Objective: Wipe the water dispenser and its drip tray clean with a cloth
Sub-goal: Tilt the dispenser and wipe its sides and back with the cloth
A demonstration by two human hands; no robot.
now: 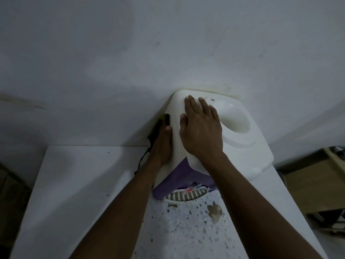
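A white water dispenser with a purple front stands against the wall, seen from above. Its bottle well is empty. My right hand lies flat on the dispenser's top, fingers straight, left of the well. My left hand is against the dispenser's left side and holds a dark green cloth, which sticks out past the fingers; the fingers themselves are mostly hidden. The slatted white drip tray juts out below the purple front, with something small and reddish lying on it.
The dispenser stands on a speckled, stained white top. A lower white surface lies to the left. The grey wall is right behind. Brown furniture and dark objects sit at the right.
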